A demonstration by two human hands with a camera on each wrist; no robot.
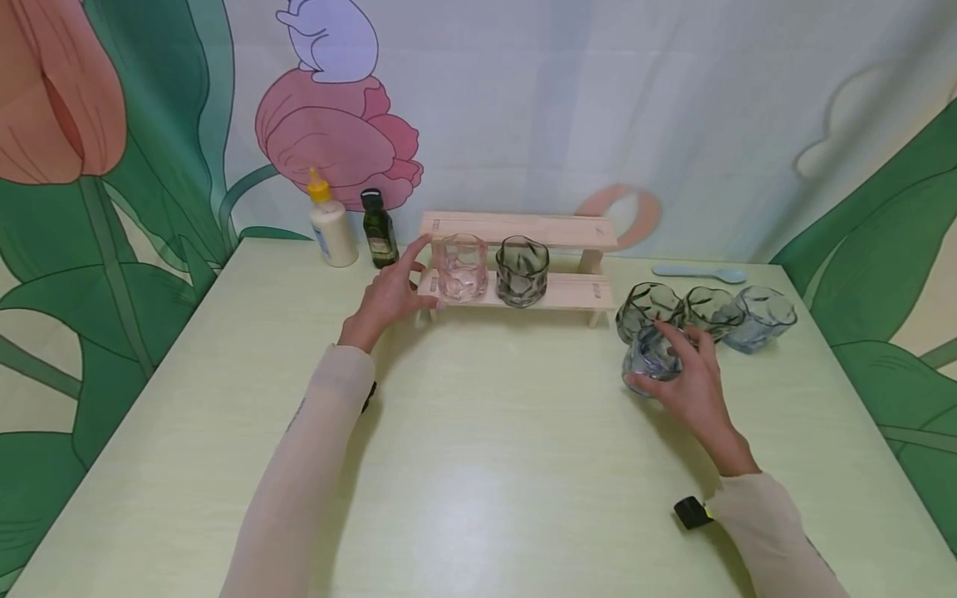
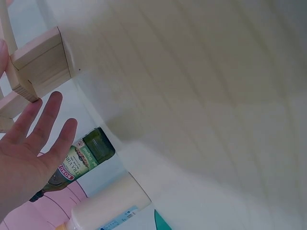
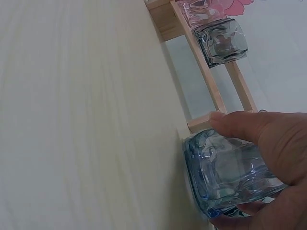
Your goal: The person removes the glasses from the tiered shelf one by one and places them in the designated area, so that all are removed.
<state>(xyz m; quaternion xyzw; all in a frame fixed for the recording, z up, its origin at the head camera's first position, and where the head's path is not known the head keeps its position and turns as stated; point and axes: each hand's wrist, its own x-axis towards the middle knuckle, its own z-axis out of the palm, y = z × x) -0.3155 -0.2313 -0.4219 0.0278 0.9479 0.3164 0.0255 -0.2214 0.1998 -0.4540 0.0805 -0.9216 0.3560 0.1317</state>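
My left hand (image 1: pixel 383 301) is at the left end of a two-tier wooden rack (image 1: pixel 571 292), thumb by the lower shelf's front edge. Extended fingers reach the rack's end in the left wrist view. A pink glass (image 1: pixel 462 282) and a dark grey glass (image 1: pixel 522 278) stand side by side on the lower shelf. Between thumb and fingers, my right hand (image 1: pixel 695 390) grips a bluish glass (image 3: pixel 220 167) right of the rack. Behind it are two dark grey glasses, one nearer the rack (image 1: pixel 645 306) and one beside it (image 1: pixel 710 311), then another bluish glass (image 1: pixel 761 322).
A squeeze bottle (image 1: pixel 335 237) with a yellow cap and a dark green olive oil bottle (image 1: pixel 380 234) stand left of the rack. A pale blue spoon (image 1: pixel 699 272) lies behind the glasses on the right. Behind the table (image 1: pixel 478 465) hangs a printed curtain (image 1: pixel 493 124).
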